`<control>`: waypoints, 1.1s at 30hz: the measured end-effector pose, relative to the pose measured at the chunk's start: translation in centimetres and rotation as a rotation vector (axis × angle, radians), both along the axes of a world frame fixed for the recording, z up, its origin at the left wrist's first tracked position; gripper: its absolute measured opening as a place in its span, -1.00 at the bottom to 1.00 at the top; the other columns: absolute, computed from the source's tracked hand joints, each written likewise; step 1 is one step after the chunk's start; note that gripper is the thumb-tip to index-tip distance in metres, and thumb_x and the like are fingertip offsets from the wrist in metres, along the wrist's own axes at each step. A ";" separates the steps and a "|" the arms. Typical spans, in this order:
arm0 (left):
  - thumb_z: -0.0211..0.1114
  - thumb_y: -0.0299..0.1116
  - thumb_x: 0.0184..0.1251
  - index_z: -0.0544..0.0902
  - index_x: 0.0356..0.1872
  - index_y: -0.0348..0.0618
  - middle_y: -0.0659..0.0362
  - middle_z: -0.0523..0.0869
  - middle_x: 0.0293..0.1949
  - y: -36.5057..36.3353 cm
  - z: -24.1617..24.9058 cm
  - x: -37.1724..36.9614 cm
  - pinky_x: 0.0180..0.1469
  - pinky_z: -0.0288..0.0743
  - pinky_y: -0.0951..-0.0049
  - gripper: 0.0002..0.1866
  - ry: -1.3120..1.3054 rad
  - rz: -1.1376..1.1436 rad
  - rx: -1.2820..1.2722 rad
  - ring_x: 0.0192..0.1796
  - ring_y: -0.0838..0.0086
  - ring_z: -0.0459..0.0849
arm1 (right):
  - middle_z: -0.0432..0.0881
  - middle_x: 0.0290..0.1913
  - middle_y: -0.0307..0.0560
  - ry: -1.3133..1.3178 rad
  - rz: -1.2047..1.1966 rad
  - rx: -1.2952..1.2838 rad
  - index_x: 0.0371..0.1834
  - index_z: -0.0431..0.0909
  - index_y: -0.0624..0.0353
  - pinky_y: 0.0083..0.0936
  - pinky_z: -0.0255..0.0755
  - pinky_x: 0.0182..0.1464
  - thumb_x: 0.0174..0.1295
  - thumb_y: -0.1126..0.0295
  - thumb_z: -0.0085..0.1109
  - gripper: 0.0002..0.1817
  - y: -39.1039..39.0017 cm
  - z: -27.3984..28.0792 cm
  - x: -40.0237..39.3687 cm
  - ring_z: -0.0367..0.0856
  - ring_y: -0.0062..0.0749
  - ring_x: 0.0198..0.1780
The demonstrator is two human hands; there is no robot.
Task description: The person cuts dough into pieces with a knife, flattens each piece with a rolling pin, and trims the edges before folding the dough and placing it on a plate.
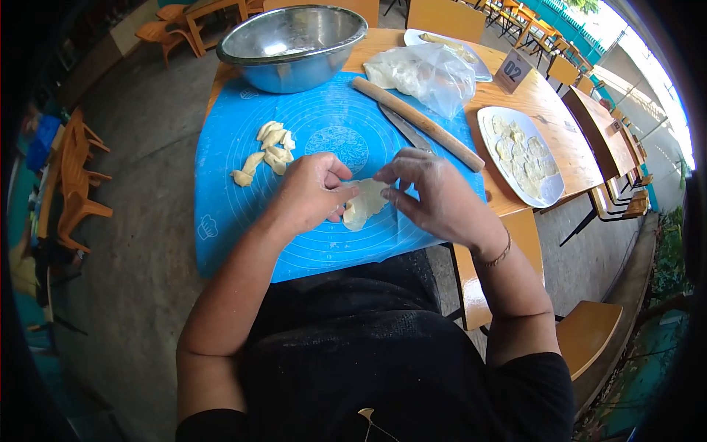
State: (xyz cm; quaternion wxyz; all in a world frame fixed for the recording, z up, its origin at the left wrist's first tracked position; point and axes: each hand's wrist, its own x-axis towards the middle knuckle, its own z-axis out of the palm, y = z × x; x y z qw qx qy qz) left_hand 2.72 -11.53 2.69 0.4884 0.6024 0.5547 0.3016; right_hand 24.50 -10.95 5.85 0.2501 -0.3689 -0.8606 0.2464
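Between my hands is a thin, flattened round of dough (366, 204) with an uneven edge, just above or on the blue baking mat (294, 254). My left hand (317, 188) pinches its left side between thumb and fingers. At its upper right edge, my right hand (427, 188) has thumb and fingertips closed on the dough. Left of my hands lies a small pile of folded dough pieces (274, 140). Beyond my right hand, a wooden rolling pin (420, 121) rests slantwise, with a knife (403, 127) partly beneath it.
A large metal bowl (291, 70) stands at the mat's far left. Behind the rolling pin are a clear plastic bag (434, 77) and a white plate (482, 68). At right, another white plate (549, 193) holds thin dough rounds. A number sign (512, 71) stands nearby.
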 end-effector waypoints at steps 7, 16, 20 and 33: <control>0.56 -0.40 0.09 0.65 -0.12 -0.28 0.03 0.65 -0.19 -2.6 0.4 0.0 0.00 0.56 0.23 -0.64 0.612 0.125 0.910 -0.09 0.20 0.67 | 0.61 -0.16 0.01 -0.166 -0.034 0.284 -0.13 0.69 0.23 -0.22 0.50 0.03 0.14 0.41 0.41 -0.75 -2.1 -1.6 1.0 0.59 -0.02 -0.03; 0.56 -0.35 0.08 0.70 -0.20 -0.30 0.00 0.64 -0.22 -4.0 -0.2 0.3 0.02 0.50 0.18 -0.68 0.594 -0.226 0.806 -0.09 0.13 0.63 | 0.57 -0.19 0.07 -0.199 -0.245 0.195 -0.10 0.66 0.19 -0.13 0.48 0.01 0.13 0.41 0.37 -0.74 -2.8 -3.5 2.1 0.59 0.06 -0.06; 0.53 -0.36 0.14 0.69 -0.17 -0.36 -0.03 0.64 -0.20 -3.6 -0.3 -0.8 0.03 0.51 0.20 -0.68 0.605 -0.119 0.797 -0.10 0.12 0.64 | 0.58 -0.22 0.07 -0.206 -0.279 0.247 -0.17 0.67 0.19 -0.13 0.50 -0.03 0.16 0.44 0.30 -0.82 -2.2 -3.4 3.3 0.61 0.06 -0.12; 0.41 -0.42 0.29 0.62 -0.36 -0.32 0.05 0.65 -0.26 -1.9 0.2 -0.3 -0.27 0.47 0.30 -0.83 0.586 -0.119 0.525 -0.26 0.37 0.66 | 0.57 -0.20 0.04 -0.056 -0.260 0.351 -0.15 0.72 0.17 -0.19 0.53 -0.04 0.16 0.38 0.33 -0.79 -0.1 -5.1 0.3 0.63 -0.01 -0.09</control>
